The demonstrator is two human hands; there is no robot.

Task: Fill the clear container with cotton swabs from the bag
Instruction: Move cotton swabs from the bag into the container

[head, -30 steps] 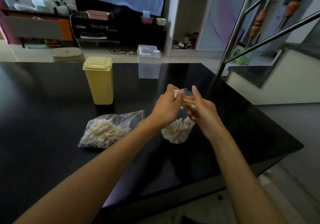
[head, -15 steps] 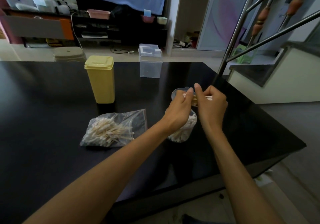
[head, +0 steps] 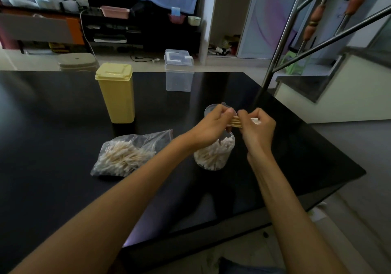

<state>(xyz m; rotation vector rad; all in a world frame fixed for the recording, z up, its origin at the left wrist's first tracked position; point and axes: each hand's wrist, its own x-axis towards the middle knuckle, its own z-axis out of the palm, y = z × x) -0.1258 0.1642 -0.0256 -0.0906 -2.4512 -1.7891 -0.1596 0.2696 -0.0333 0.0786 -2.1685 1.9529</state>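
Both hands, left hand [head: 213, 123] and right hand [head: 257, 126], now pinching swab bundle [head: 236, 122] level, squaring it above clear container [head: 213, 157], already part-filled. Bag [head: 127, 155] lying at container's 9 o'clock on table [head: 53, 125]. Drop-in looking imminent.

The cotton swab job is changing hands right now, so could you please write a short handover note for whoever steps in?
Left hand and right hand: both pinch one small bundle of cotton swabs between them, held level above the clear container.
Clear container: upright on the black table, open, already well stocked with swabs.
Bag: lies flat to the container's left, many swabs inside.
Done: part of the fill.
Left: drop this bundle in, then fetch more from the bag.
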